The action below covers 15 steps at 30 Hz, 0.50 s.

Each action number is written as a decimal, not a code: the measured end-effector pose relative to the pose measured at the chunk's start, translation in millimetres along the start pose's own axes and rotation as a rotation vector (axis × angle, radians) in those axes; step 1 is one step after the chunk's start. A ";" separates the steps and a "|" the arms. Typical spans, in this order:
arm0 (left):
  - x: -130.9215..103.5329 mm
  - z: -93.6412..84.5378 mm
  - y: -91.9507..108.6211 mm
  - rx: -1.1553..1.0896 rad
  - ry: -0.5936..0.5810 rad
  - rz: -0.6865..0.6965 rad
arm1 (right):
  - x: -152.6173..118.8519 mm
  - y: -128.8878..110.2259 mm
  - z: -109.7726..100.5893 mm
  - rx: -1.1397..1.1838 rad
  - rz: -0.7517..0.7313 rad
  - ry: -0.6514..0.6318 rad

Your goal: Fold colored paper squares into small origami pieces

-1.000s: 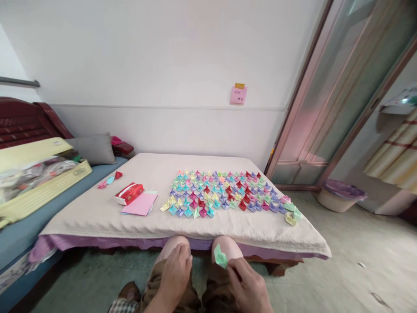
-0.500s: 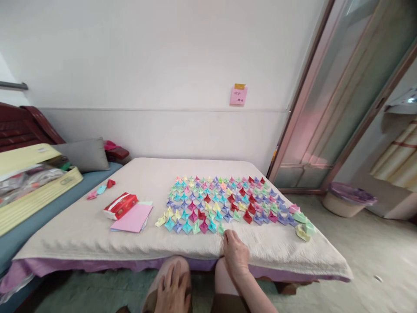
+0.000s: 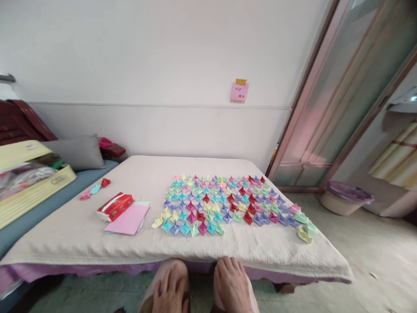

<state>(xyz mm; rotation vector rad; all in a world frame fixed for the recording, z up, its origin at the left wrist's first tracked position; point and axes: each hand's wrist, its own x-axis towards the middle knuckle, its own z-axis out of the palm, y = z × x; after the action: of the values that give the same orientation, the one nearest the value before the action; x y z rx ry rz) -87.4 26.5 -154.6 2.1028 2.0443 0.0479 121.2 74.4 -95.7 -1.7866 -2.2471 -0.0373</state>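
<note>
My left hand (image 3: 170,290) lies on my left knee, its fingers spread and holding nothing. On the right knee rests my right hand (image 3: 233,283), fingers laid over the kneecap, also without anything in it. Ahead of both hands, rows of small folded paper boats in many colours cover the bed-like surface (image 3: 192,250). Closest to my right hand is a light green paper boat (image 3: 219,229), at the right end of the front row. Beside it sits a turquoise boat (image 3: 211,228).
Left of the boats lie a stack of pink paper sheets (image 3: 129,220) and a red tissue pack (image 3: 115,207). Further left are several folded papers, one red (image 3: 105,182). A yellow box (image 3: 39,189) stands at far left; a lined bin (image 3: 345,198) is on the floor at right.
My right hand has drawn back from the light green boat at the front row's end and come down onto my right knee. The left hand stays on its knee. The view has shifted slightly.
</note>
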 end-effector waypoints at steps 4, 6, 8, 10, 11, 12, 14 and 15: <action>-1.9 -0.2 0.0 0.068 -0.012 0.002 | -3.9 -1.0 -0.7 0.008 -0.046 -0.019; -1.7 1.1 -1.0 0.072 -0.013 0.002 | -0.6 -0.9 1.2 0.008 -0.051 -0.022; -1.5 -0.6 0.0 0.077 0.001 0.001 | 1.2 -1.7 2.9 0.004 -0.067 -0.025; -1.8 -6.8 4.1 0.105 -0.002 -0.004 | 0.7 -2.6 3.1 0.000 -0.085 -0.029; -2.2 -11.2 7.2 0.125 -0.014 -0.011 | -0.2 -3.0 2.5 0.000 -0.093 -0.032; -2.6 -15.9 10.5 0.145 -0.030 -0.019 | -1.4 -3.1 1.6 0.001 -0.099 -0.034; -3.5 -24.5 16.7 0.168 -0.058 -0.033 | -3.9 -2.8 -0.8 0.006 -0.104 -0.037; -4.0 -27.9 19.2 0.173 -0.063 -0.036 | -5.2 -2.4 -1.9 0.009 -0.104 -0.036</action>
<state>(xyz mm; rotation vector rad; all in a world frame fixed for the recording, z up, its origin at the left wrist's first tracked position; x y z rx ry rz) -73.4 25.7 -123.6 2.1347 2.1167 -0.2062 120.3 68.5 -94.6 -1.6772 -2.3606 -0.0154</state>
